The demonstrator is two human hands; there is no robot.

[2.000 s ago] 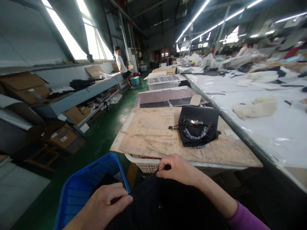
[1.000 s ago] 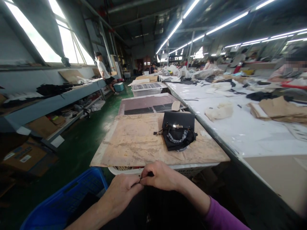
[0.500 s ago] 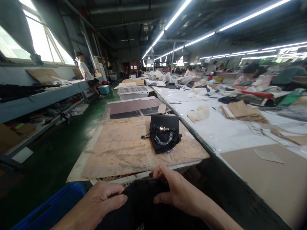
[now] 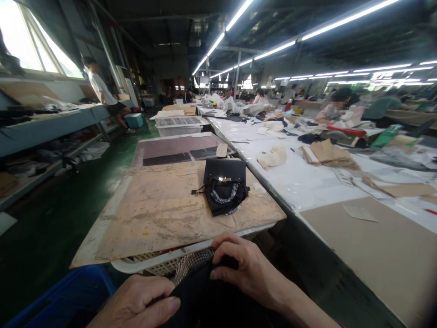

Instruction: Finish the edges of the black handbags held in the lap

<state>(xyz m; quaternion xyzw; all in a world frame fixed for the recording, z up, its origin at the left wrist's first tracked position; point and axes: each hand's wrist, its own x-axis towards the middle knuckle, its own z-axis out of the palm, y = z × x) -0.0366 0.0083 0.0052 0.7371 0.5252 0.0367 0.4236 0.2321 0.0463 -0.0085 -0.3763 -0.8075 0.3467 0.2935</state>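
Observation:
Low in front of me, a black fabric piece (image 4: 208, 303) is stretched between both hands; its lower part is too dark to make out. A brown-and-white checked lining (image 4: 191, 265) shows along its upper edge. My left hand (image 4: 143, 298) grips the near left edge, thumb on top. Further right, my right hand (image 4: 241, 264) pinches the upper edge between thumb and curled fingers. Beyond the hands, a black handbag (image 4: 224, 182) with a gold clasp and plastic-wrapped handle lies on a brown board (image 4: 146, 214), touched by neither hand.
Under the board's near edge sits a white plastic basket (image 4: 160, 264). A blue crate (image 4: 68, 296) stands at lower left. To the right runs a long white worktable (image 4: 293, 182) with brown paper pieces (image 4: 329, 155). A person (image 4: 102, 89) leans on the left bench; others sit further back.
The view has shifted slightly right. The fabric's upper edge has come apart from the basket side, and its checked lining now shows. The left hand has moved lower; both hands keep their grip.

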